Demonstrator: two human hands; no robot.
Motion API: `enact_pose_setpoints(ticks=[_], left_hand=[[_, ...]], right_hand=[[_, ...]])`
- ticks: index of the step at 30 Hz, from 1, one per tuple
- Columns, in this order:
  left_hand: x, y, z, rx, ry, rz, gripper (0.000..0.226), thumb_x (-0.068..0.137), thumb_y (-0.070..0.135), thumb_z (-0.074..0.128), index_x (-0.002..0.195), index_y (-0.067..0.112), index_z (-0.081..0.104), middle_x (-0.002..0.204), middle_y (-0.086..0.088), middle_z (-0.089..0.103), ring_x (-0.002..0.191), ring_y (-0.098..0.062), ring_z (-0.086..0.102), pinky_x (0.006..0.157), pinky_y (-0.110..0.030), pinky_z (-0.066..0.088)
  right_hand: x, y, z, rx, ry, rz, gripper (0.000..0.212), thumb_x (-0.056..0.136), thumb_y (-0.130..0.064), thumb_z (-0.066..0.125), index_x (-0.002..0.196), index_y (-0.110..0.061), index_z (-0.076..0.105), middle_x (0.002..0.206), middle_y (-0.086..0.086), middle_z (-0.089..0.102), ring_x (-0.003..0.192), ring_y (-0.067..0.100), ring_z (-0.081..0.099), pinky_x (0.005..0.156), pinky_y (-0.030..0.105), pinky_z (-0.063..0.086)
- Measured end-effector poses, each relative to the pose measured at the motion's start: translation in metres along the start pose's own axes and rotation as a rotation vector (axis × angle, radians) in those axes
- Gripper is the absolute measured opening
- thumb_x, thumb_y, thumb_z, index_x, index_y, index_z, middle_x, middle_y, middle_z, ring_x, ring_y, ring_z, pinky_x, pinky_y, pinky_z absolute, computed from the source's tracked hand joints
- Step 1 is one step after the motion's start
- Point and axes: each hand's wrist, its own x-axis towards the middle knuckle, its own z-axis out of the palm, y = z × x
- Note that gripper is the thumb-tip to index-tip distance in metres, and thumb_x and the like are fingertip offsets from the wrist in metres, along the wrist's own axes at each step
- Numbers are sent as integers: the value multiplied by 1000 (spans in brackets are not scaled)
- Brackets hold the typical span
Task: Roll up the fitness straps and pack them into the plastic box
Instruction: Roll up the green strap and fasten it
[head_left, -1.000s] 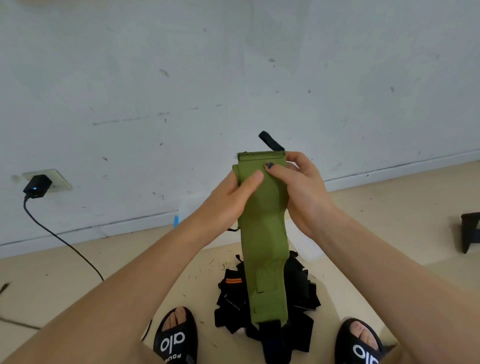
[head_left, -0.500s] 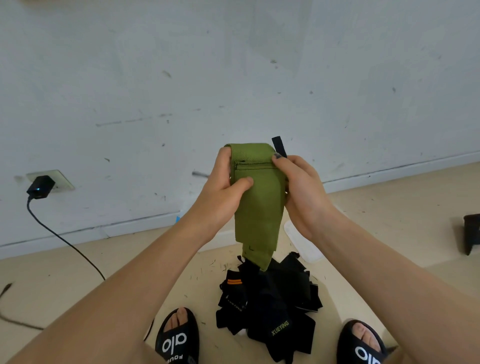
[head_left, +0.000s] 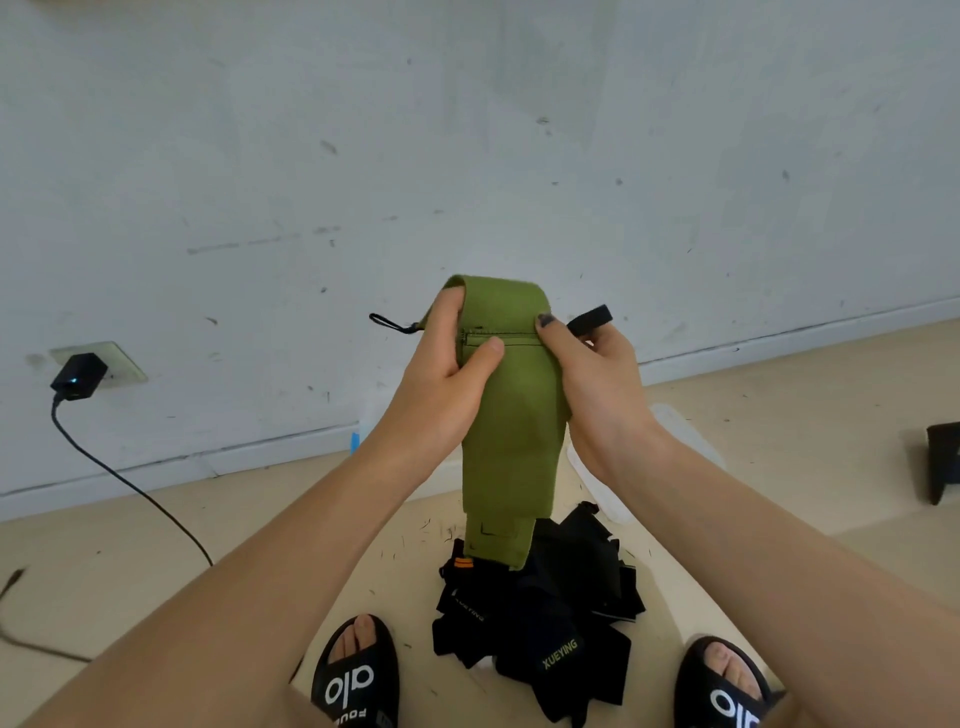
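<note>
Hands grip 1 green strap (head_left: 511, 415) held upright above the black strap pile (head_left: 540, 613): left hand (head_left: 447, 384) pinches its folded top, right hand (head_left: 587, 374) clamps the opposite edge. Behind the pile lies the plastic box (head_left: 597, 483), mostly hidden.

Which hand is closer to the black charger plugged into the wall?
Left. The left hand grips the green strap on the charger's side; the right hand holds its far edge.

Single head-worn view, wide-angle, looking forward and down.
Close on both hands at frame centre; floor (head_left: 156, 545) and sandalled feet below, wall (head_left: 467, 130) ahead. No second view shares it.
</note>
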Motion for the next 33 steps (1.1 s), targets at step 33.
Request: enact_pose_setpoints(ticks=[33], left_hand=[[3,0,-46,715,-6,588,48,84,-5,36,109,10,75,127,-5,60,107,-16,60,92,-28,51]], right_hand=[[-10,-29,-26,198,-330,214,44,102,-53,52,90,-14,67,92,6,68,87,24,67,86,38,55]])
